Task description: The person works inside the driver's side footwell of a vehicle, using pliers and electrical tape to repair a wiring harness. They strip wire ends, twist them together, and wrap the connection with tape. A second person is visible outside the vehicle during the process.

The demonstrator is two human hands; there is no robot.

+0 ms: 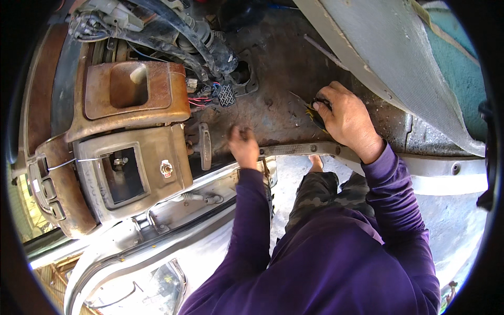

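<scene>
My right hand point(344, 115) is closed round a black-and-yellow hand tool point(316, 116), just above the vehicle's worn brown floor point(278, 94). A thin pointed end sticks out to the left of the grip; the fingers hide much of the tool, so its exact kind is unclear. Near the door sill point(310, 149), my left hand point(244, 147) is slightly blurred, with its fingers curled inward. Whatever those fingers may hold is too small or hidden to make out. To the left of that hand is a long pedal point(205, 146).
A rusty brown dash panel point(128, 89) and a beige panel with a square opening point(123, 173) stand at left. Loose red wires point(199, 101) hang beside a ridged black pedal pad point(226, 95). A grey seat base point(388, 58) slants across the upper right. The white door point(157, 247) is open.
</scene>
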